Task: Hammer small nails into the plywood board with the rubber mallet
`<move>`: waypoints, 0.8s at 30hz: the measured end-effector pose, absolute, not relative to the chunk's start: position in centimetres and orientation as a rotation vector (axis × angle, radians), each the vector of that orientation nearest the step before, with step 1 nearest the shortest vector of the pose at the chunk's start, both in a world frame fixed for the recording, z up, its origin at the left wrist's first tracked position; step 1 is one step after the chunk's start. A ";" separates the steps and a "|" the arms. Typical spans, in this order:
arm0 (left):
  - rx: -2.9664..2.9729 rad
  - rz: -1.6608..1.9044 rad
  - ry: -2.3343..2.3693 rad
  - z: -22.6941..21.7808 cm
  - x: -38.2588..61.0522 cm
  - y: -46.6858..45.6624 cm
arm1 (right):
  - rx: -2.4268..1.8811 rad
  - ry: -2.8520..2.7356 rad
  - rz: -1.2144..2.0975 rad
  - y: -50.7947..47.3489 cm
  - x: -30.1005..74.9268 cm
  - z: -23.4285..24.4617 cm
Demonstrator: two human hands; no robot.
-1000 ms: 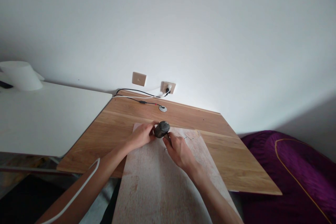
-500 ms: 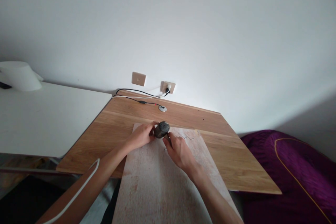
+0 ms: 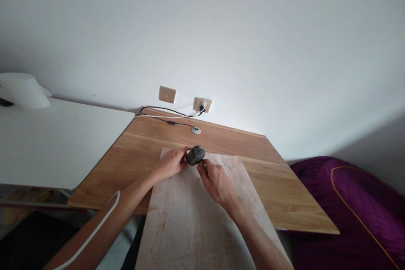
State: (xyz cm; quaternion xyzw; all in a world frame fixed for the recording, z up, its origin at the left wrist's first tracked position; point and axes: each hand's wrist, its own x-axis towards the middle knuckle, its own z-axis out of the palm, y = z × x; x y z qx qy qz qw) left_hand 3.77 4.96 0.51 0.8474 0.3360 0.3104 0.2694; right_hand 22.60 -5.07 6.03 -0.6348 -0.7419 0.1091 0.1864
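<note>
My right hand (image 3: 217,181) is closed round the short handle of a mallet (image 3: 196,155) with a dark, rounded head. That head hovers low over the far part of a pale wooden board (image 3: 186,215). Just left of it, my left hand (image 3: 172,163) rests at the board's far edge, fingers bent together towards the mallet. The mallet head hides the fingertips, so what they pinch, if anything, cannot be seen. Small nails (image 3: 228,166) lie on the board beyond my right hand. Another small metal piece (image 3: 199,179) is nearer, left of my right wrist.
Under the board is a brown wooden tabletop (image 3: 284,194). Cables (image 3: 171,122) run along its back to a wall socket (image 3: 202,105). A white table (image 3: 63,143) with a white object (image 3: 25,90) adjoins on the left. Purple fabric (image 3: 357,194) bulges at the right.
The mallet head has shifted very slightly to the right and up. Both hands stay almost where they were.
</note>
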 end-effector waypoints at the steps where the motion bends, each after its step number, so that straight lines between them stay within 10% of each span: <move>1: 2.282 0.842 0.904 0.5 3.8 5.0 | -1.803 -2.104 0.304 -5.1 22.5 5.9; 24: 2.290 0.819 0.950 0.6 3.8 4.9 | -1.878 -2.150 0.248 -5.1 22.2 6.4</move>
